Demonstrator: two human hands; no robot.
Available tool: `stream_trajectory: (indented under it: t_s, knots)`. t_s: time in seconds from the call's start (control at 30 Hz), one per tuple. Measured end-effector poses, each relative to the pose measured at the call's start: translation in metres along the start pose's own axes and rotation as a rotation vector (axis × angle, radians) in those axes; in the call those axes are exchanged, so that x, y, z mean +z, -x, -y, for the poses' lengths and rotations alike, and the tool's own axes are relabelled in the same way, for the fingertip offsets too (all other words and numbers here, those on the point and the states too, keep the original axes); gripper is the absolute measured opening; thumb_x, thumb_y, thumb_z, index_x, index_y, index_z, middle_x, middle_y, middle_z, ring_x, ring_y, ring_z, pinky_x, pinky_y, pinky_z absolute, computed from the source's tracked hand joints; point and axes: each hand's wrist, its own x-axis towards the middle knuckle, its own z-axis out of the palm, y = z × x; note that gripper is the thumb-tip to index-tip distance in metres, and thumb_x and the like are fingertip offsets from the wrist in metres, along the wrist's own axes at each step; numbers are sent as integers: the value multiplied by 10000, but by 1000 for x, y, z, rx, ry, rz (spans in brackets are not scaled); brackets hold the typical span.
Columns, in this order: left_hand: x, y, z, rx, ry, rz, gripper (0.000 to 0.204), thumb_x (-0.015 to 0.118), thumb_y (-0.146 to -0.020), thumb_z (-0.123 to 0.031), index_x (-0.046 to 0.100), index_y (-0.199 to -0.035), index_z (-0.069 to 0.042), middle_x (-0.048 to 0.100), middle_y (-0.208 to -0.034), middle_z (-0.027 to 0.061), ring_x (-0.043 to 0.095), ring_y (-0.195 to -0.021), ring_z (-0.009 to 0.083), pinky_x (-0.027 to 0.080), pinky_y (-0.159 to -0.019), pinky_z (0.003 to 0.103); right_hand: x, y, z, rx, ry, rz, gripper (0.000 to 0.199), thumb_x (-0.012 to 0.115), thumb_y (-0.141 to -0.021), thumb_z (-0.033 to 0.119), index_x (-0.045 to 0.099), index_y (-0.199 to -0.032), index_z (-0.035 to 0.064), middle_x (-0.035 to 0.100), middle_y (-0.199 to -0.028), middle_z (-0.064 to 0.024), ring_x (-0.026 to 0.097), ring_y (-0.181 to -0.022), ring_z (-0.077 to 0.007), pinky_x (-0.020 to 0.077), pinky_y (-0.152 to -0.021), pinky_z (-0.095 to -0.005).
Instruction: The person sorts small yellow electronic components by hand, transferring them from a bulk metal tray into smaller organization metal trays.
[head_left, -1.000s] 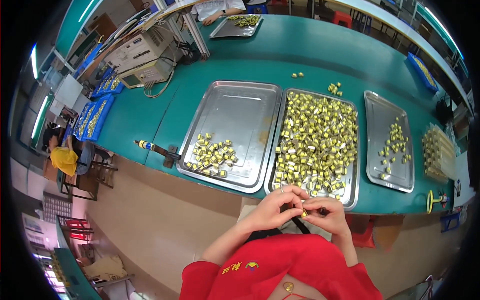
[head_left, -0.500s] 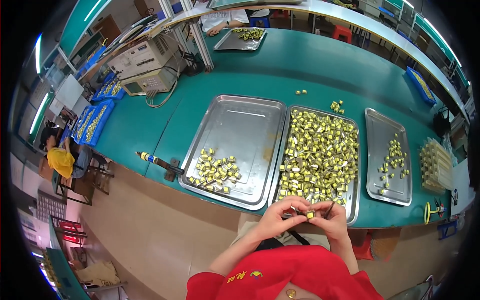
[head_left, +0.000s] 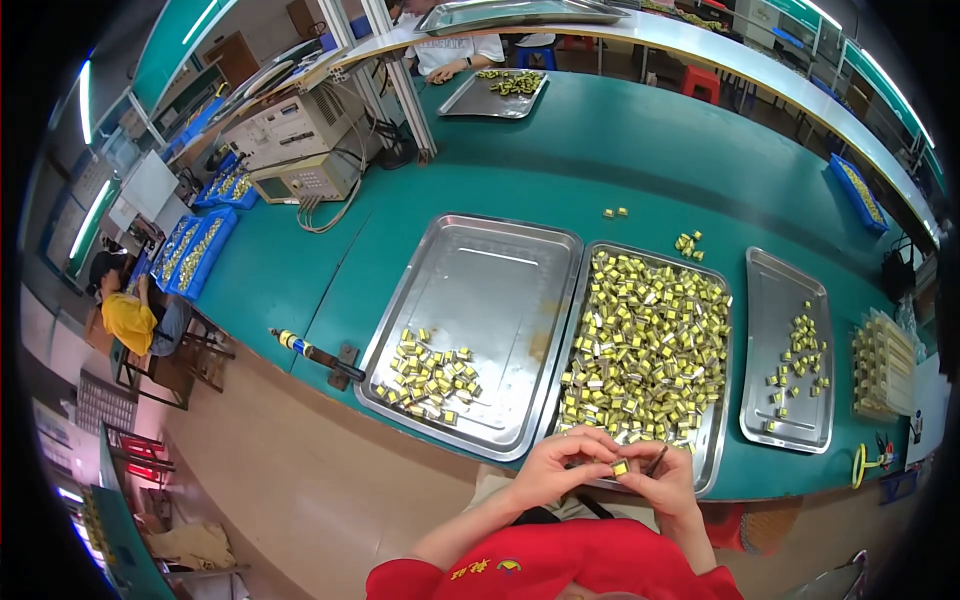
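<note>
Close to my body, at the near edge of a full metal tray, both hands meet around one small yellow-wrapped transformer. My left hand is closed, its fingertips pinching the part from the left. Also closed, my right hand has its thumb against the part. A thin dark tool sticks up from the right fingers; its kind is not clear. Many similar transformers fill the tray beyond my hands. To the left, a second metal tray has a smaller heap at its near end.
A narrower tray with scattered parts lies right, beside stacked pale plastic trays. A blue-and-yellow-handled tool juts over the left table edge. Test instruments stand back left. Across the table, a person's hand is near another tray.
The view has tilted, so the table and trays sit lower in the picture. Both hands remain together around the same transformer, with little visible change in grip.
</note>
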Motion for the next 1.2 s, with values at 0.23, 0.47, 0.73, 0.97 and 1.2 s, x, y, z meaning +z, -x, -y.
stream_trajectory:
  t_s: [0.23, 0.47, 0.73, 0.97, 1.2]
  knots:
    - [-3, -28, -2, -89, 103, -32, 174, 636, -817, 98, 649, -981, 40, 567, -1112, 131, 579, -1018, 177, 497, -848, 276, -4, -23, 3, -104, 35, -68, 321, 718, -748, -79, 637, -1057, -49, 622, -794, -35, 510, -645, -45, 377, -569, -188]
    - [-16, -82, -32, -123, 35, 140, 141, 625, -854, 48, 621, -994, 24, 547, -1135, 113, 575, -1012, 146, 494, -837, 253, -11, -53, 26, -158, -74, -113, 334, 731, -739, -74, 612, -1050, -49, 638, -815, -50, 536, -649, -59, 410, -584, -192]
    - [-22, -120, -28, -171, 234, 79, 127, 628, -870, -1, 613, -995, -12, 559, -1123, 69, 564, -1029, 140, 461, -896, 289, -16, -90, 33, -161, -87, -187, 321, 730, -737, -71, 613, -1033, -34, 567, -714, 19, 488, -603, -39, 373, -555, -182]
    - [-28, -121, -13, -109, 243, 75, 177, 616, -862, 9, 584, -1033, -26, 546, -1156, 73, 530, -1056, 144, 441, -900, 302, -24, -101, 43, -99, 150, -151, 314, 755, -724, -36, 649, -1018, -14, 546, -685, 44, 446, -569, -15, 321, -512, -176]
    - [-36, -126, -2, 44, 183, 4, 324, 639, -805, 103, 562, -1101, -4, 549, -1122, 69, 540, -933, 110, 509, -813, 253, -27, -121, 30, -76, 116, -184, 321, 748, -745, 10, 662, -1054, -5, 502, -674, 71, 423, -590, -11, 320, -532, -188]
